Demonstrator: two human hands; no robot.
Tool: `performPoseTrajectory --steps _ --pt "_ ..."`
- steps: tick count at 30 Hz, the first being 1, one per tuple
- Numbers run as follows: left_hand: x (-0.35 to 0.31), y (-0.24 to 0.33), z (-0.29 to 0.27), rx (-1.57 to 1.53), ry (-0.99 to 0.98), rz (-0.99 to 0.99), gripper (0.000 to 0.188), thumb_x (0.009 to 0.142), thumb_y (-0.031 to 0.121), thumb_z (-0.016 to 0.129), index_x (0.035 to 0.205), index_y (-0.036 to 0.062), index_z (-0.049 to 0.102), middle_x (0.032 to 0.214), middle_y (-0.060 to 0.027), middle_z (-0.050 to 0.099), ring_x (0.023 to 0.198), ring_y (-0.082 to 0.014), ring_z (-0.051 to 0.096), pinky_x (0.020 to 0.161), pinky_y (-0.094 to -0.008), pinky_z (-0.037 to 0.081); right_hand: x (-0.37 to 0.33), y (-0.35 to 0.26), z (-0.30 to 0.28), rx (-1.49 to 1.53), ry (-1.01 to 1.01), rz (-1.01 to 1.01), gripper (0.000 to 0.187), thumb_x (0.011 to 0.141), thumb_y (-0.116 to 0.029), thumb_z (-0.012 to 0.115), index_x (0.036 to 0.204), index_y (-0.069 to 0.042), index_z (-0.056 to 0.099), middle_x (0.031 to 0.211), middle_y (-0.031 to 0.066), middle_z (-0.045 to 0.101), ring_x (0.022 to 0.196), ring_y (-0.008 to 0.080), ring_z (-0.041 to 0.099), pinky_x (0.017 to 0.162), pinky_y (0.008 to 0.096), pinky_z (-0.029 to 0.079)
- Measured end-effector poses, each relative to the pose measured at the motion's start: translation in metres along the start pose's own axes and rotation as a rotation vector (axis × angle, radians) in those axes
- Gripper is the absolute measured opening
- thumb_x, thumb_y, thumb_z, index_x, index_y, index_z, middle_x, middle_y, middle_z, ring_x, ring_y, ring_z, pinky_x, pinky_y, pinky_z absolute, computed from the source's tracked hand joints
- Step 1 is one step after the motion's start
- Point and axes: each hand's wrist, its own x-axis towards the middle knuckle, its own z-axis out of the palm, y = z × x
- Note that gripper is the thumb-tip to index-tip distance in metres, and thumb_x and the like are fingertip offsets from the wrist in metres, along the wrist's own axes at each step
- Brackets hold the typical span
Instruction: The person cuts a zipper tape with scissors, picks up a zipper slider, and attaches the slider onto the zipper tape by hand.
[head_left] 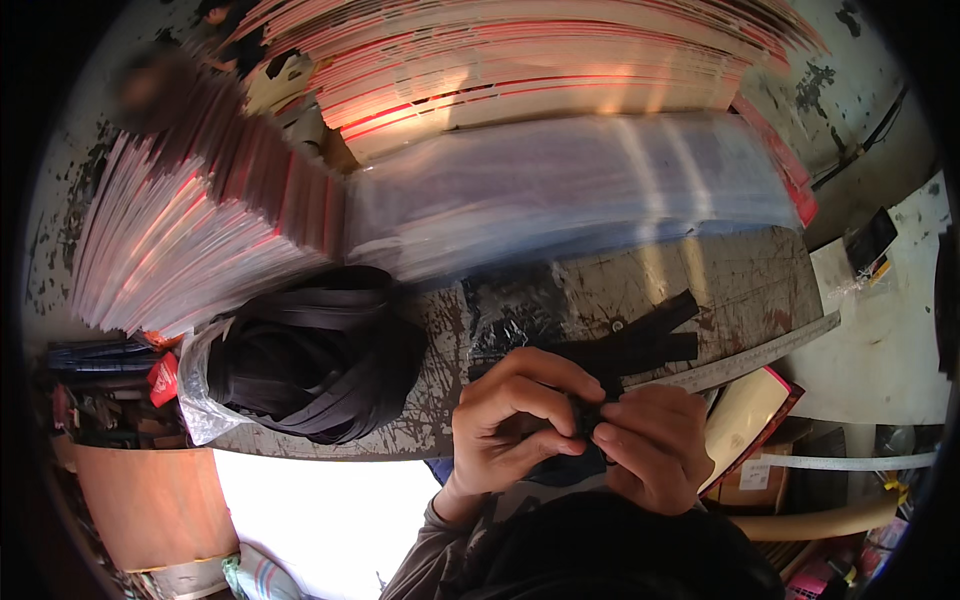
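Note:
Both hands meet close to my body, at the near edge of the worn table [590, 270]. My left hand [515, 420] pinches a small black piece [588, 422] between thumb and fingers. From the other side, my right hand [655, 445] pinches the same piece with bent fingers. The fingertips cover most of it, so its kind cannot be made out. Just beyond the hands lie short flat black strips [640, 340] resembling zipper tape. To the left, a big coil of black tape [320, 360] sits partly in a clear plastic bag [203, 400].
A metal ruler [760, 352] lies along the table's right front. Behind the strips is a shiny black plastic packet [515, 305]. Clear plastic sheets [560, 190] are piled across the back. Tall stacks of red-edged sheets [540, 80] and upright pale sheets [190, 220] stand beyond and left.

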Motion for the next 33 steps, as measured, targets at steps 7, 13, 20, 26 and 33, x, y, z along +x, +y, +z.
performPoseTrajectory --steps 7,13,20,26,33 --pt "-0.006 -0.006 -0.003 -0.126 0.031 -0.083 0.017 0.065 0.003 0.069 0.076 -0.0004 0.056 0.090 -0.0176 0.057 0.080 -0.0194 0.055 0.071 -0.0286 0.044 -0.001 0.004 -0.002 -0.011 0.032 -0.035 0.016 0.062 0.001 0.065 0.077 -0.001 0.062 0.076 0.0083 0.059 0.067 0.0174 0.057 0.051 0.0238 0.049" --pt "0.000 -0.004 0.019 -0.284 0.099 -0.208 0.012 0.072 0.004 0.064 0.076 0.0001 0.054 0.089 -0.0176 0.057 0.085 -0.0220 0.054 0.080 -0.0338 0.042 -0.002 0.002 -0.009 -0.024 0.054 0.015 0.011 0.062 0.002 0.063 0.073 -0.001 0.063 0.074 0.0084 0.060 0.066 0.0165 0.057 0.051 0.0233 0.049" --pt "-0.005 -0.009 0.016 -0.365 0.044 -0.260 0.011 0.077 0.008 0.059 0.078 0.0010 0.050 0.084 -0.0127 0.054 0.083 -0.0208 0.052 0.079 -0.0332 0.041 -0.002 0.002 -0.013 -0.007 0.022 0.014 0.013 0.062 -0.001 0.063 0.075 -0.001 0.063 0.075 0.0086 0.060 0.068 0.0174 0.057 0.052 0.0241 0.049" --pt "-0.005 -0.011 0.028 -0.598 0.228 -0.395 0.014 0.083 0.015 0.052 0.081 0.0018 0.048 0.085 -0.0098 0.053 0.081 -0.0178 0.051 0.078 -0.0310 0.041 -0.007 0.007 -0.006 -0.022 -0.003 0.045 0.015 0.062 -0.001 0.056 0.075 0.000 0.062 0.072 0.0081 0.058 0.064 0.0186 0.056 0.053 0.0259 0.049" --pt "0.003 -0.003 0.027 -0.661 0.197 -0.517 0.013 0.090 0.016 0.039 0.095 0.0050 0.041 0.105 -0.0210 0.053 0.095 -0.0179 0.054 0.082 -0.0275 0.044 -0.007 0.017 0.000 -0.023 0.065 0.027 0.018 0.058 0.003 0.054 0.075 0.001 0.061 0.068 0.0088 0.056 0.060 0.0183 0.054 0.049 0.0255 0.045"
